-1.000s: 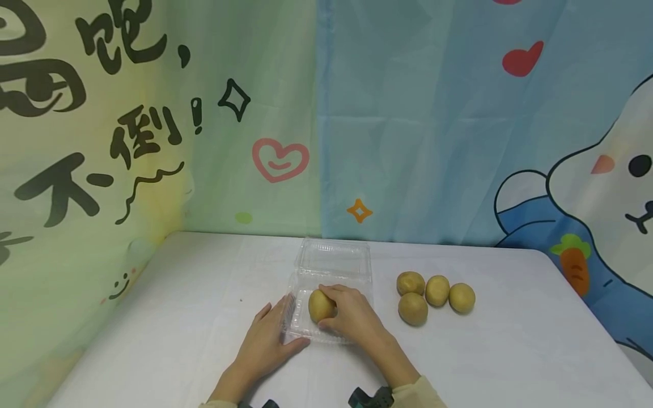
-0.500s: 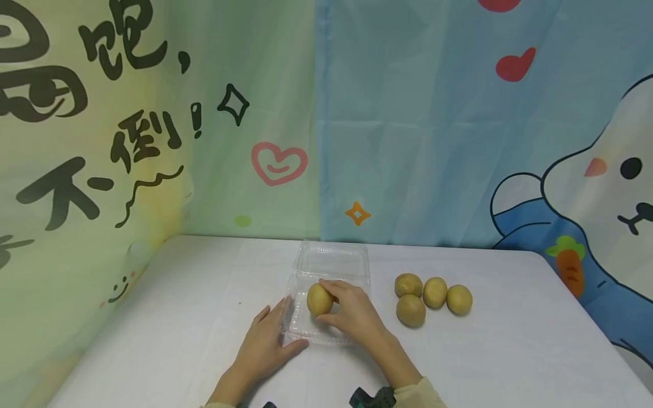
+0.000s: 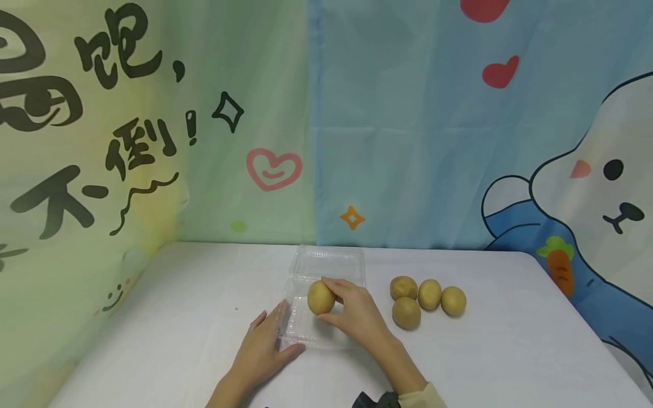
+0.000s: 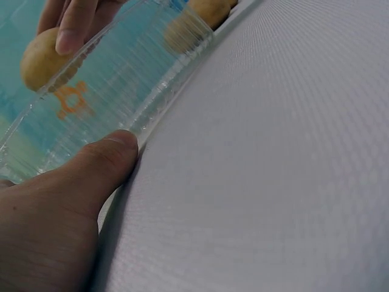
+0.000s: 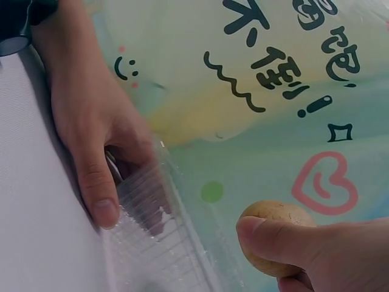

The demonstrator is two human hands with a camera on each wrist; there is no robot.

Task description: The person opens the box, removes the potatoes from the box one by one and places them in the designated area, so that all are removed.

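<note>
A clear plastic clamshell box lies open on the table, its lid folded back towards the wall. My right hand pinches a yellow-brown potato between thumb and fingers over the box's base. In the left wrist view this potato shows above the near rim. My left hand rests at the box's left front corner, with its fingers fairly straight along the side and its thumb at the front. The right wrist view shows the left hand touching the box wall.
Several more potatoes sit grouped on the white table, right of the box. A printed cloth backdrop stands behind the table's back edge and along its left side.
The potato in my right hand has risen slightly from the box's base. My left hand stays at the box's corner. The head view has shifted a little, moving the whole scene in frame.
</note>
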